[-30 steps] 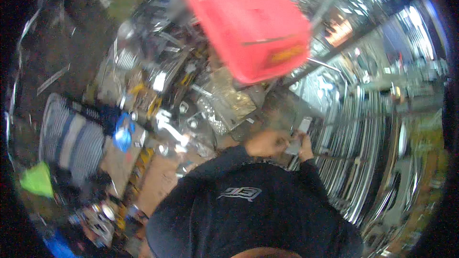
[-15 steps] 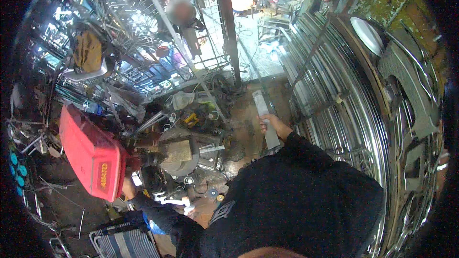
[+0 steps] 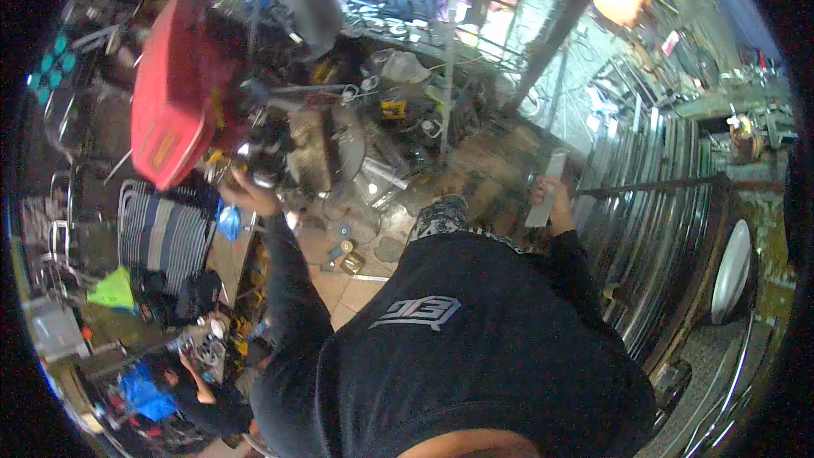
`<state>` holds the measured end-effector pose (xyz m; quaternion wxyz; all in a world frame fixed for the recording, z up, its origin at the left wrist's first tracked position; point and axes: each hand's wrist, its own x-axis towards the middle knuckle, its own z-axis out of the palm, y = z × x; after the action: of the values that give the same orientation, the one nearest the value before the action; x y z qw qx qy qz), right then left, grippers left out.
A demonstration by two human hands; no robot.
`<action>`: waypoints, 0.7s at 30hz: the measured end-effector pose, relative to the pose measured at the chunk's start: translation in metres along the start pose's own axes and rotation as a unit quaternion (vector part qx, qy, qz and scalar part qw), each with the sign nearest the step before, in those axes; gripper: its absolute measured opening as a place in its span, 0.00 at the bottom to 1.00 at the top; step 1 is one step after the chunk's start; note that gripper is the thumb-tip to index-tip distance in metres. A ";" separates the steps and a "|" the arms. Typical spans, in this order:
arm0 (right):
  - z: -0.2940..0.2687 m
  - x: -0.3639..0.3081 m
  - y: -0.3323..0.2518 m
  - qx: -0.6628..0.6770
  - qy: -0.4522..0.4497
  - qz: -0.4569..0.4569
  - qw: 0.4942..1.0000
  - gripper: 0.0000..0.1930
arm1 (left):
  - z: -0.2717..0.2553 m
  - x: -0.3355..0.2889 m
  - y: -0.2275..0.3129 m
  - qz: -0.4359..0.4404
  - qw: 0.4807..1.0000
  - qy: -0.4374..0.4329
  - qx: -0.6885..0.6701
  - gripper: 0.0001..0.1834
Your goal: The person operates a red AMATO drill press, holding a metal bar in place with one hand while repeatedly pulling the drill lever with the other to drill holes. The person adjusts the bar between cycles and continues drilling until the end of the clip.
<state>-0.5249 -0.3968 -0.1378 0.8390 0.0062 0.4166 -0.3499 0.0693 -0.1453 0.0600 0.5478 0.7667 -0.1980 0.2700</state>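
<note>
My right hand (image 3: 555, 197) is closed round a flat grey metal bar (image 3: 539, 215), whose far end sticks out beyond my fingers. At the left, my left hand (image 3: 254, 197) reaches out with its fingers apart and nothing visible in them. It is beside the lower end of a large red plastic housing (image 3: 165, 114), which looks like the top cover of a drill press. Next to the housing, a round metal table (image 3: 348, 148) carries a brownish block (image 3: 309, 153). Motion blurs the housing's right side and what lies beneath it.
Long shiny metal tubes (image 3: 644, 212) are stacked at the right, near a white oval piece (image 3: 731, 271). A striped folding chair (image 3: 165, 225) stands at the left. Another person's arm (image 3: 202, 386) shows at the lower left. An upright post (image 3: 449, 59) rises ahead.
The view has swung left, bringing the striped chair and the other person further in. My left hand has come out from behind the red housing. My right hand keeps the bar.
</note>
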 end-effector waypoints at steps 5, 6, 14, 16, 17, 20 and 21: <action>-0.087 0.050 0.022 0.010 0.023 -0.002 1.000 0.13 | 0.031 -0.266 -0.001 -0.181 0.841 -0.507 0.045 0.31; -0.099 0.048 0.029 -0.184 -0.012 -0.181 0.966 0.09 | 0.048 -0.300 0.001 -0.191 0.768 -0.609 0.048 0.31; -0.058 0.056 -0.068 -0.043 0.058 -0.057 0.996 0.07 | 0.240 -0.325 0.029 -0.095 0.588 -0.798 0.088 0.29; -0.036 0.063 -0.099 -0.038 0.089 -0.100 0.990 0.08 | 0.274 -0.318 0.036 -0.081 0.570 -0.811 0.105 0.29; -0.028 0.067 -0.112 -0.056 0.051 -0.172 0.982 0.09 | 0.290 -0.316 0.040 -0.075 0.562 -0.816 0.111 0.29; -0.010 0.087 -0.151 -0.134 -0.027 -0.310 0.941 0.14 | 0.332 -0.312 0.056 -0.054 0.538 -0.831 0.133 0.28; -0.007 0.097 -0.168 -0.310 -0.023 -0.407 0.859 0.15 | 0.347 -0.313 0.063 -0.047 0.530 -0.836 0.137 0.28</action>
<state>-0.5891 -0.5780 -0.1633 0.5901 -0.4321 0.4495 -0.5129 -0.1426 -0.4916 -0.1792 0.0318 0.7161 -0.4899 -0.4962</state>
